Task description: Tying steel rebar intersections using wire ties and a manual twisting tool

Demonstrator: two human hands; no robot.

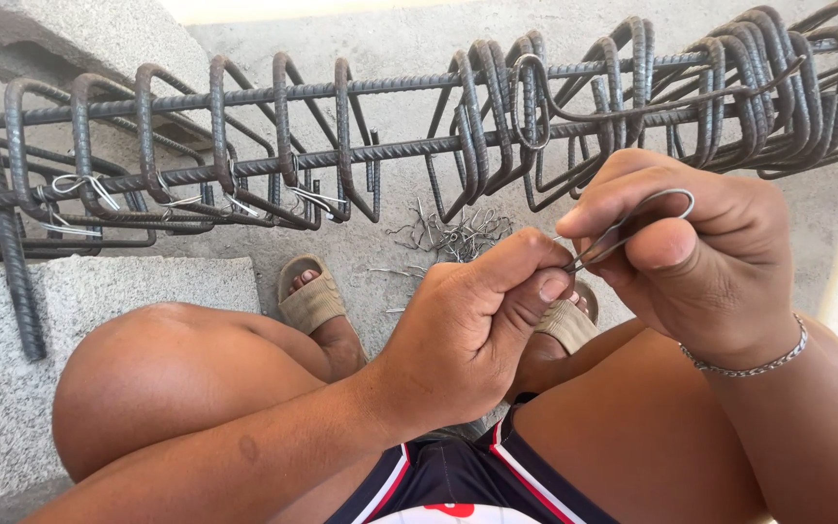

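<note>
Both hands pinch a bent wire (left hand, right hand); the rebar cage shows ties at its left end, none further right.

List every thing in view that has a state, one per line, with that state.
Thin grey tie wire, bent into a loop: pinched between both hands.
Left hand: closed, thumb and fingers on the wire's ends.
Right hand: closed on the loop.
Ribbed steel rebar cage: lying horizontal; left stirrups wire-tied, right stirrups bunched.
Loose cut wire pieces: scattered on the ground.
Grey concrete block: under the cage's left end.
</note>
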